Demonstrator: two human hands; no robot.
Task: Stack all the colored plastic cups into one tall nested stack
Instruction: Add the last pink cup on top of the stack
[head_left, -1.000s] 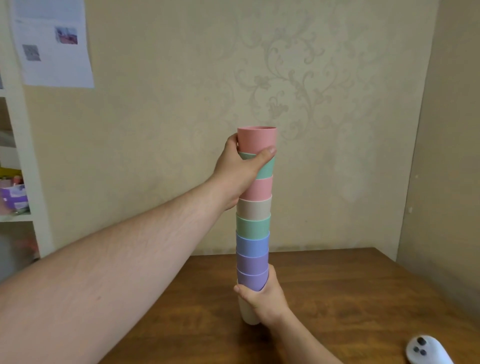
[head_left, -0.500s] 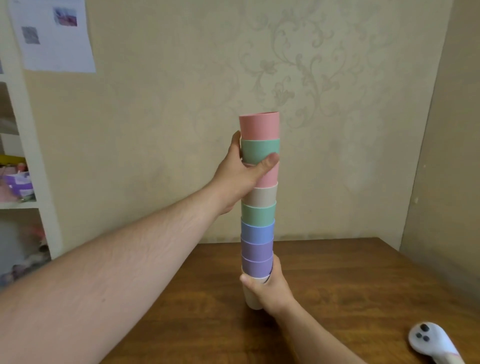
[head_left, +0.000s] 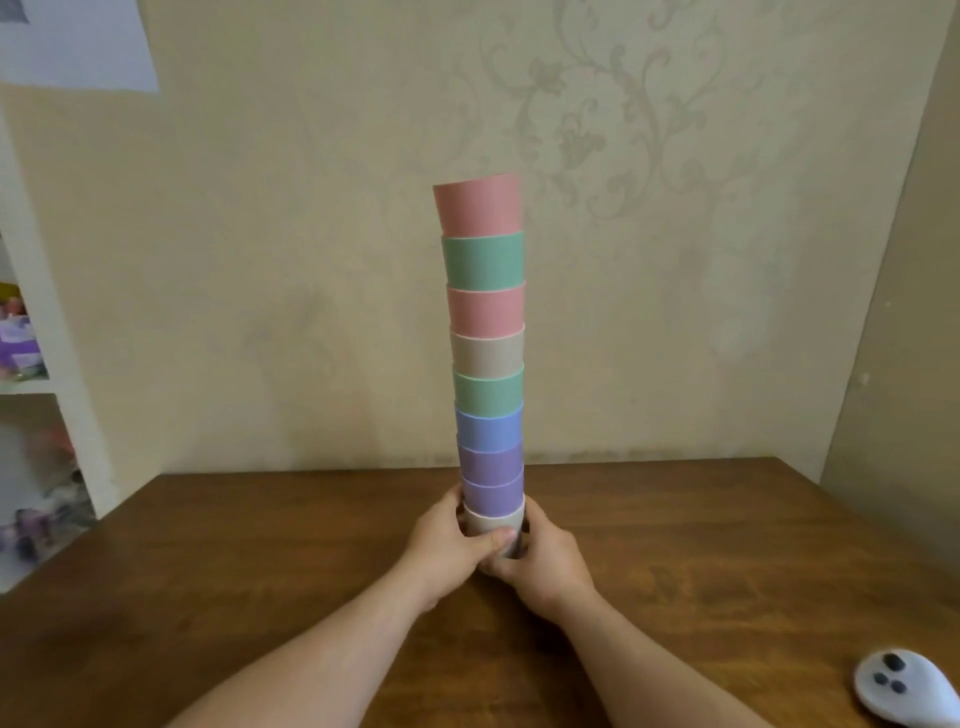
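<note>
A tall nested stack of cups (head_left: 487, 343) stands upright near the middle of the wooden table (head_left: 727, 545). From the top it runs pink, green, pink, beige, green, blue, then two purple cups and a beige one at the bottom. My left hand (head_left: 447, 545) and my right hand (head_left: 540, 561) both wrap around the base of the stack from either side. The lowest cup is mostly hidden by my fingers. The pink top cup (head_left: 479, 205) leans slightly to the left.
A white controller (head_left: 901, 686) lies at the table's front right corner. A white shelf unit (head_left: 57, 395) with small items stands at the left. The wall is just behind the table, and another wall closes the right side.
My left hand has let go of the upper cups and dropped to the base of the stack, joining my right hand there. The camera has tilted down and come closer.
</note>
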